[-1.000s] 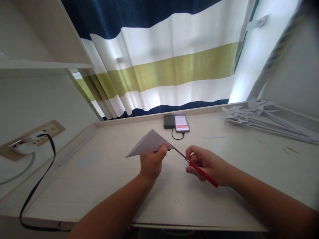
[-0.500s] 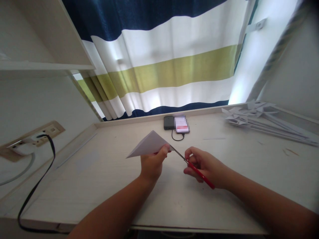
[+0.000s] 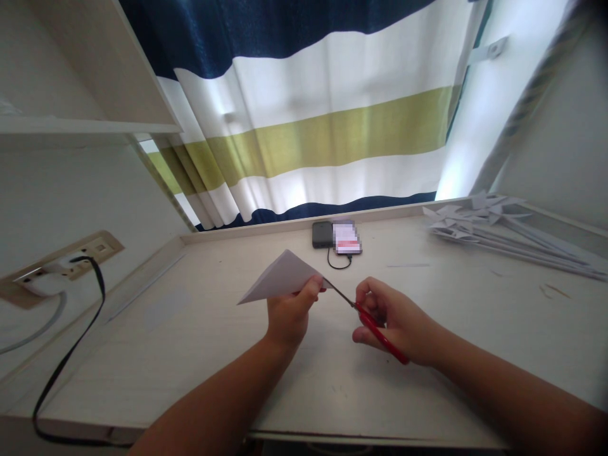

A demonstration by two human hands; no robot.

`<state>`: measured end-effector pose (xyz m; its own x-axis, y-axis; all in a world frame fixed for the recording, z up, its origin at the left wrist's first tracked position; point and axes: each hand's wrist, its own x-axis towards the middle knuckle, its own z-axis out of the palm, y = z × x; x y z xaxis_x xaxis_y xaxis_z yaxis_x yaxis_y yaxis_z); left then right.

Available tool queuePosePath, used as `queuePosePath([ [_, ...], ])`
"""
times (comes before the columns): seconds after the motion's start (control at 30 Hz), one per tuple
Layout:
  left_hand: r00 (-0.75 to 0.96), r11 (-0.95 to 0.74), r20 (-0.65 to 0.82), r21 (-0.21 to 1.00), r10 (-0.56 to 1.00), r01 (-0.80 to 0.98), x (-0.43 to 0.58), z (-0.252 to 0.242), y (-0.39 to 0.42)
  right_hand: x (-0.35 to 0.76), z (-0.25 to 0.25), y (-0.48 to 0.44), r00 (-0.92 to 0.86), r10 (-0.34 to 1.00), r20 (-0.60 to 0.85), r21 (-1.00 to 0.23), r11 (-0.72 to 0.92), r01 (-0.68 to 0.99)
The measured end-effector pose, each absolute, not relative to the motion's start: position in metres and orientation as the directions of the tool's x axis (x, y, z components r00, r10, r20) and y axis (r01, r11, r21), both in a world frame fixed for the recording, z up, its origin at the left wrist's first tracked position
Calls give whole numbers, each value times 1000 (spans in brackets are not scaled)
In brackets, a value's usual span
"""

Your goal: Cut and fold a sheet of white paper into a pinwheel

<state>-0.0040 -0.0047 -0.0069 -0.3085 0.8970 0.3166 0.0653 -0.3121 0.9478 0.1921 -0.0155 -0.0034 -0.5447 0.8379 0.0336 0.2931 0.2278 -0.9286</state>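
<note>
A folded white sheet of paper point(image 3: 284, 277), roughly triangular, is pinched in my left hand point(image 3: 292, 316) above the desk, thumb on top near its right corner. My right hand point(image 3: 394, 320) grips red-handled scissors point(image 3: 380, 334), with fingers in the handles. The thin metal blades point up and left and meet the paper's right corner beside my left thumb. Whether the blade tips lie around the paper or only against its edge, I cannot tell.
Toward the back of the white desk point(image 3: 213, 373) lie a black power bank point(image 3: 322, 235) and a phone point(image 3: 346, 237), joined by a short cable. Folded paper pieces point(image 3: 479, 221) are heaped at the back right. Paper scraps point(image 3: 555, 290) lie nearer. A black cord point(image 3: 71, 354) hangs at the left.
The scissor handles have shifted slightly, and my right thumb and fingers have spread a little farther apart. The paper's left tip has moved slightly left and down.
</note>
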Motion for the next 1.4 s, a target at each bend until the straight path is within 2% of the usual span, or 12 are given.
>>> queuePosePath([
  [0.63,-264,-349,382,923,886,163,-5,-6,-7,192,-3,-17,-534,845,38,-906,254,337],
  [1.4,-261,-320,325,945,909,63,-4,-8,-7,190,-5,-18,-560,826,66,-924,263,279],
])
